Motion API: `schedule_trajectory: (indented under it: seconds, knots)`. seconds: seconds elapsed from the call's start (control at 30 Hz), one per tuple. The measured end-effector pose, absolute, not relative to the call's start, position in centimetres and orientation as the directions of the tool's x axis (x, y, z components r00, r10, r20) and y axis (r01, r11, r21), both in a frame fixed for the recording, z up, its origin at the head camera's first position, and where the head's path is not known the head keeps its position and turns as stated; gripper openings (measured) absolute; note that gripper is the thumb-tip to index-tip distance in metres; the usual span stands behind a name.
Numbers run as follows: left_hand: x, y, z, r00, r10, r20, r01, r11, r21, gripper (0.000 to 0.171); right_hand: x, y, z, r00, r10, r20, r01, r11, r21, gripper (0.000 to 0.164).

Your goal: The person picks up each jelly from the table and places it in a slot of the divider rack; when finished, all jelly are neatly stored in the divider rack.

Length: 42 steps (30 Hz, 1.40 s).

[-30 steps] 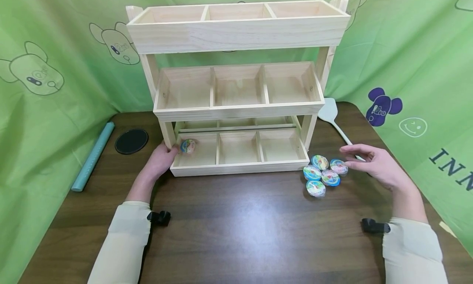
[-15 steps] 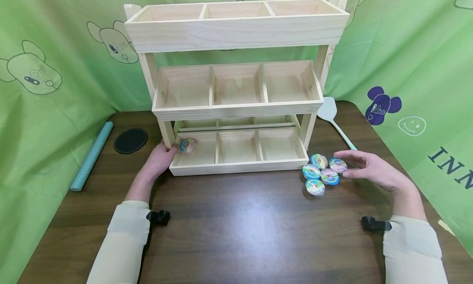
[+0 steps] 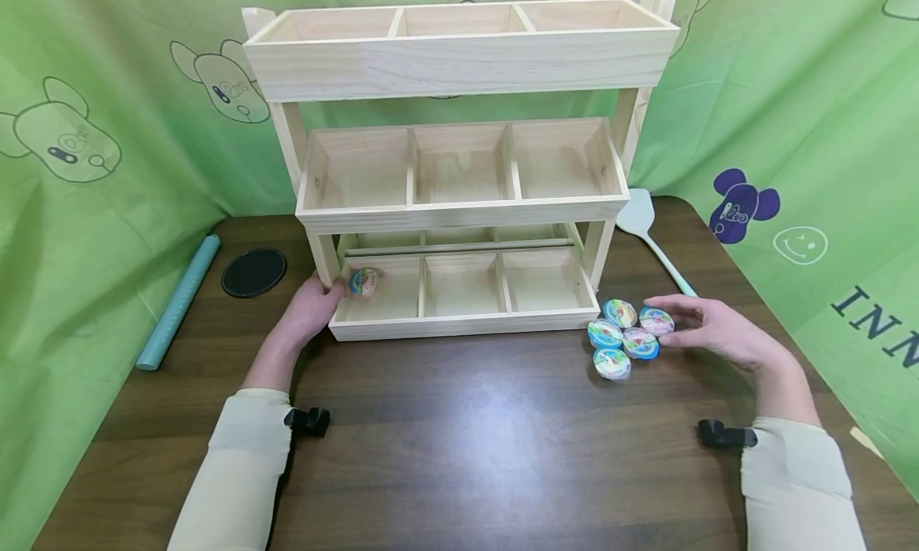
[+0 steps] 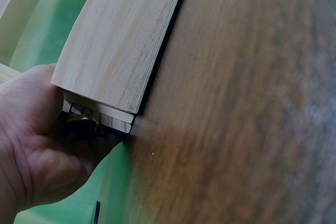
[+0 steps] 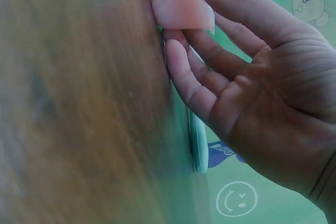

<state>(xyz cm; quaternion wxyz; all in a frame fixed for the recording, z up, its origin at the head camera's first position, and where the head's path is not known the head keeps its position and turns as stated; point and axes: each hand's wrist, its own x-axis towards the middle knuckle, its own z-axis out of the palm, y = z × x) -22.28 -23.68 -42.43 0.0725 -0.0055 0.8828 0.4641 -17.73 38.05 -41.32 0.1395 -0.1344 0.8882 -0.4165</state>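
My right hand [image 3: 721, 332] pinches a small jelly cup [image 3: 656, 321] at the right of the group, thumb at its near side and fingers behind. In the right wrist view this cup [image 5: 181, 6] is pink and tapered, lying close to the table. Several more foil-topped jelly cups [image 3: 613, 364] sit beside it on the table. My left hand [image 3: 310, 308] grips the lower left end of the wooden three-tier shelf [image 3: 459, 66]; its thumb is at the side board and some fingers are hidden behind. One jelly cup [image 3: 364, 282] lies in the bottom tier's left compartment.
A pale blue spatula [image 3: 664, 256] lies behind my right hand. At the left are a black round disc [image 3: 254, 273] and a light blue rod [image 3: 179, 304]. Green printed cloth [image 3: 108, 240] surrounds the brown table [image 3: 459, 455].
My right hand has moved left and its thumb and fingers have come together on the rightmost jelly cup. The left hand has stayed on the shelf.
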Motion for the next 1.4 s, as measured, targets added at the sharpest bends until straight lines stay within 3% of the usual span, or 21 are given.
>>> schedule_trajectory:
  seconds: [0.53, 0.8, 1.07, 1.4]
  knots:
    - [-22.0, -23.5, -42.2, -0.987, 0.06, -0.149, -0.09, 0.557, 0.825, 0.066, -17.8, 37.9, -41.3, -0.957, -0.257, -0.137, -0.077, 0.677, -0.732, 0.053]
    - [-22.0, -23.5, -42.1, -0.987, 0.054, -0.148, -0.092, 0.565, 0.82, 0.066, -17.8, 38.5, -41.4, -0.984, -0.167, -0.069, -0.06, 0.662, -0.747, 0.054]
    - [-22.0, -23.6, -42.3, -0.989, 0.055, -0.138, -0.083, 0.562, 0.823, 0.064, -17.5, 38.1, -40.0, -0.993, -0.118, 0.026, -0.098, 0.662, -0.743, 0.052]
    - [-22.1, -23.6, -42.4, -0.988, 0.053, -0.143, -0.089, 0.558, 0.825, 0.066, -17.1, 35.0, -37.5, -0.992, -0.12, 0.035, -0.108, 0.681, -0.724, 0.052]
